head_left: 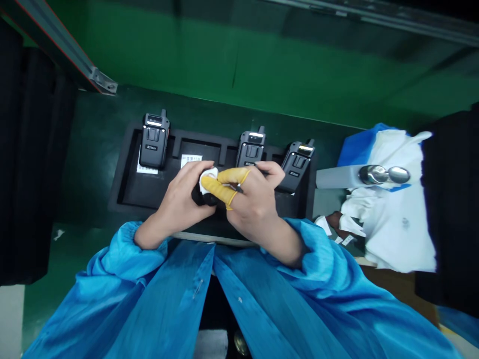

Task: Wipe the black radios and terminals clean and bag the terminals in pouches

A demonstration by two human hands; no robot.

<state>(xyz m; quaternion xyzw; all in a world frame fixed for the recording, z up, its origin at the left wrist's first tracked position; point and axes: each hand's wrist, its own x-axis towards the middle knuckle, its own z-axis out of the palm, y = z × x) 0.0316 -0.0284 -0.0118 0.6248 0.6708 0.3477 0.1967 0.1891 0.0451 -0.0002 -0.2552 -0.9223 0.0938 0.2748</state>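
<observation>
My left hand (178, 198) and my right hand (252, 197) meet over the front of a black foam tray (129, 192). Together they grip a small black device (204, 198), mostly hidden by my fingers. A white cloth (208, 177) is pressed on top of it, under my left fingers. Two fingers of my right hand wear yellow finger cots (220, 188). Three black walkie-talkies stand upright in the tray: one at the left (153, 139), one behind my hands (251, 145), one at the right (298, 164).
A white label (189, 160) lies in an empty slot of the tray. White cloths (392, 219) are piled at the right over something blue, with a metal dispenser head (383, 174) above them. A metal rail (63, 55) runs at the upper left. The bench top is green.
</observation>
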